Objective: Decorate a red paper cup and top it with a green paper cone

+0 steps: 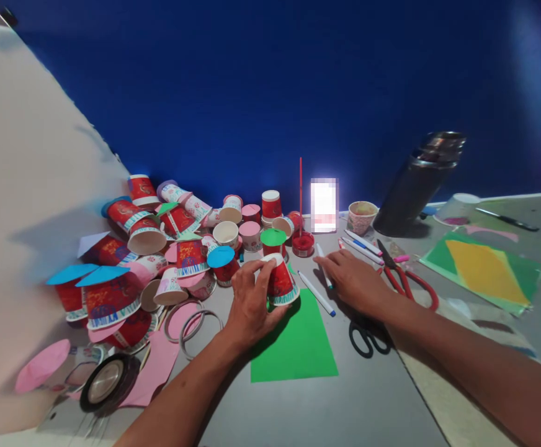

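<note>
My left hand is closed around a red printed paper cup with a teal-marked rim. The cup is held upside down and slightly tilted over a sheet of green paper. My right hand is at a white marker with a teal tip, fingers closed about it. Another white marker with a blue end lies between the hands. Just behind the held cup stands a cup topped with a green paper disc.
Decorated paper cups pile up at left. Tape rolls lie in front of them. Right of the green sheet are red-handled scissors, black scissor handles, more markers and a dark flask. A red pot holds a thin stick.
</note>
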`<action>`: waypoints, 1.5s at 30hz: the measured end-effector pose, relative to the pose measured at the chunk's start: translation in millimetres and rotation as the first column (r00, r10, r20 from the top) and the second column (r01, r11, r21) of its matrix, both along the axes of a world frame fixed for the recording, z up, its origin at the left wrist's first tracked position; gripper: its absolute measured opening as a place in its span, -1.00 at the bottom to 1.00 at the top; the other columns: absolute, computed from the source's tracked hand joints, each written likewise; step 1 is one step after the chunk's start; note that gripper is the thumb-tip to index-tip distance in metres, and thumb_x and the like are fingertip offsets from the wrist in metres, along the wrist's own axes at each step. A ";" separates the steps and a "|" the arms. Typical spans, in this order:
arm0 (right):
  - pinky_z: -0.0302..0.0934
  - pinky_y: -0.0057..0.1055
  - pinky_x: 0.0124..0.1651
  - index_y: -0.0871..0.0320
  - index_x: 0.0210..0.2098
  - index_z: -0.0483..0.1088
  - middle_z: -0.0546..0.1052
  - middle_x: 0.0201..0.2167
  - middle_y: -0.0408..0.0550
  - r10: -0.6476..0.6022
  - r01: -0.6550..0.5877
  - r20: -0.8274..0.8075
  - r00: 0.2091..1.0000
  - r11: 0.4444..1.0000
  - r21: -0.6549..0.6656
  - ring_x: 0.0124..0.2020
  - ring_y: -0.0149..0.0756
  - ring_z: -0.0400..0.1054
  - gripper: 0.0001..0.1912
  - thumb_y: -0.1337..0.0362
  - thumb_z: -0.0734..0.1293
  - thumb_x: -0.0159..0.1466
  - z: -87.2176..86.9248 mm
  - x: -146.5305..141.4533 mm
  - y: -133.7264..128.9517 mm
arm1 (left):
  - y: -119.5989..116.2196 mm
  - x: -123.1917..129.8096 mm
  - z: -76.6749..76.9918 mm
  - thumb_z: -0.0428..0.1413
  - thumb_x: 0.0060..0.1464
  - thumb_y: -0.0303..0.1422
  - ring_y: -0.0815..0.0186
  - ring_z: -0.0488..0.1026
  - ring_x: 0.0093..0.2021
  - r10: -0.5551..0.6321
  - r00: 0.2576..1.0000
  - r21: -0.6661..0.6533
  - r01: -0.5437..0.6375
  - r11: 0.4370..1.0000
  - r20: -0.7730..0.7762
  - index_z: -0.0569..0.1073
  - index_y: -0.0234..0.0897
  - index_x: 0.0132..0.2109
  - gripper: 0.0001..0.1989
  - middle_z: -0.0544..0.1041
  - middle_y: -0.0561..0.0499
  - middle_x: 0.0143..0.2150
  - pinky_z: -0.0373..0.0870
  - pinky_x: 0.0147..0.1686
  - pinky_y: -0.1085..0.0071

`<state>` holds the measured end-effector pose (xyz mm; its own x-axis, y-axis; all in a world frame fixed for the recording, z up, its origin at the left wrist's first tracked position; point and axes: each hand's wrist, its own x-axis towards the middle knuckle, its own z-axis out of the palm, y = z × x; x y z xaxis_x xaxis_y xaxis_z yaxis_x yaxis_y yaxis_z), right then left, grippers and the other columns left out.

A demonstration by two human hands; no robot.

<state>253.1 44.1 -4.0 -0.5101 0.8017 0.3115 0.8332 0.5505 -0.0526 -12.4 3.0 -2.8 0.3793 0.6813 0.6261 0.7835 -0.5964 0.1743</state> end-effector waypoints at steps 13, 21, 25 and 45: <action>0.02 -0.24 -0.22 0.12 -0.11 0.54 0.49 -0.27 0.04 0.041 -0.036 0.036 0.999 0.991 -0.126 -0.16 -0.08 0.28 -0.70 0.54 0.34 0.25 -9.2 -4.7 3.2 | 1.6 -9.7 -13.8 0.25 0.09 -0.49 -0.07 0.26 0.29 0.068 0.997 -0.033 -0.067 0.997 0.023 0.11 -0.18 0.43 -0.17 0.26 -0.25 0.24 0.32 0.27 -0.05; 0.01 -0.26 -0.22 0.08 -0.03 0.54 0.51 -0.28 0.00 0.052 -0.049 0.029 0.998 0.994 -0.097 -0.19 -0.13 0.29 -0.68 0.51 0.35 0.29 -5.5 -9.8 -1.0 | 1.2 -9.9 -10.8 0.20 0.15 -0.52 -0.07 0.25 0.31 0.027 0.999 0.013 -0.026 1.000 -0.025 0.10 -0.20 0.45 -0.21 0.27 -0.26 0.23 0.29 0.28 -0.04; 0.02 -0.24 -0.21 0.15 0.03 0.52 0.52 -0.26 0.05 0.046 -0.045 -0.009 0.999 0.998 0.032 -0.20 -0.09 0.27 -0.64 0.53 0.33 0.28 -6.4 -5.9 -0.3 | 4.2 -11.7 -8.9 0.20 0.13 -0.52 -0.08 0.24 0.33 0.031 0.999 0.027 -0.031 0.999 0.009 0.08 -0.18 0.46 -0.19 0.25 -0.27 0.25 0.30 0.29 -0.08; 0.24 -0.21 -0.19 0.26 -0.05 0.49 0.53 -0.29 0.07 0.242 -0.175 -0.161 0.957 0.921 0.349 -0.26 -0.12 0.30 -0.82 0.44 0.30 0.39 -10.0 6.6 4.4 | -1.4 -4.3 -7.4 0.26 0.03 -0.40 -0.08 0.22 0.35 0.061 0.935 -0.099 -0.028 0.995 0.350 0.03 -0.24 0.46 -0.08 0.22 -0.30 0.31 0.33 0.28 -0.09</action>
<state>259.7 48.5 -14.0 -0.5557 0.5193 0.6493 0.6887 0.7249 0.0097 -16.7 1.7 -10.3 0.1136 0.7528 0.6484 0.6875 -0.5307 0.4957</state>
